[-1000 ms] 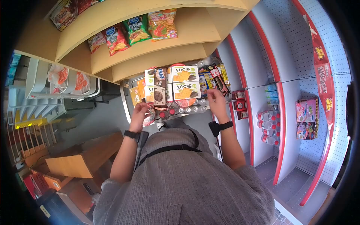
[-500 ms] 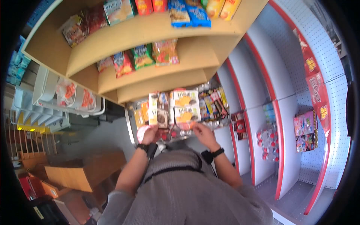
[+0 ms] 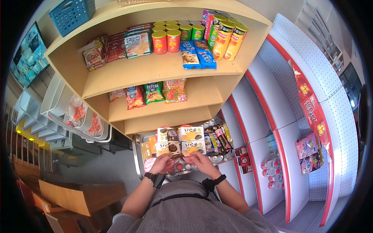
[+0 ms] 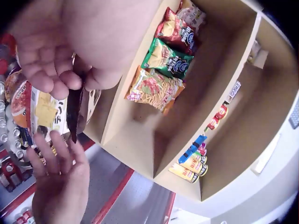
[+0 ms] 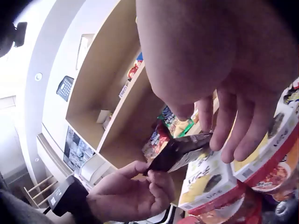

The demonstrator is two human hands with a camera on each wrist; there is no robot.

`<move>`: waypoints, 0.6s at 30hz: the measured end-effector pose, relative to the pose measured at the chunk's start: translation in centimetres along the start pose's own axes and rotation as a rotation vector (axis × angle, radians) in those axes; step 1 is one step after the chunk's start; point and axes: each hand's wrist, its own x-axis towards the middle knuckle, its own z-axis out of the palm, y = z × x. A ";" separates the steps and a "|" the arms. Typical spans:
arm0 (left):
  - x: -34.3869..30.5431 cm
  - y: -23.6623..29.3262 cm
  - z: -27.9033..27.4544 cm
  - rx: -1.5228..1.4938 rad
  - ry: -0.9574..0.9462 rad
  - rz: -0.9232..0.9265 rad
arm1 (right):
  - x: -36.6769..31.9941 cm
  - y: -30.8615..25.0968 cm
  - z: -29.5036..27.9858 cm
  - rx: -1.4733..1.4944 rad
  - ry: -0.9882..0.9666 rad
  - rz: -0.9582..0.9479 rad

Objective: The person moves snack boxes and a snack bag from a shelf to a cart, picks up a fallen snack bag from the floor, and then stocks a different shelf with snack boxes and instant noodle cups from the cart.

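Note:
In the right wrist view my left hand (image 5: 135, 193) pinches one end of a dark brown cookie packet (image 5: 180, 151) between thumb and fingers. The same packet (image 3: 174, 148), with a cookie picture, shows above that hand (image 3: 161, 165) in the head view. My right hand (image 3: 204, 165) is at the packet's other end, its fingers fairly straight and the fingertips right by the edge. A second brown packet (image 3: 172, 134) lies just behind. White boxes with yellow biscuit pictures (image 3: 192, 134) stand beside the packets, on the cart (image 3: 136, 155).
Beyond the cart rises a wooden shelf unit (image 3: 155, 79) with chip bags (image 3: 154, 93), yellow-lidded cans (image 3: 173, 41) and blue cookie packs (image 3: 199, 55). Bar packs (image 3: 219, 139) and clear bottles share the cart. White racks with red edges (image 3: 258, 89) line the right side.
My hands have come inward from the cart's two sides to the brown packet, and the left hand has taken hold of it. The head view has tilted up, showing more upper shelf.

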 end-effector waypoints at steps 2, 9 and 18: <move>-1.1 1.1 1.7 0.042 -0.008 -0.005 | 1.6 -1.5 1.1 0.096 -0.028 0.027; -3.5 1.6 3.3 0.215 -0.222 0.015 | 3.8 -2.3 4.3 0.280 0.138 0.012; -7.0 4.5 1.3 0.269 -0.302 0.037 | 2.5 -13.1 -3.9 0.468 0.112 -0.322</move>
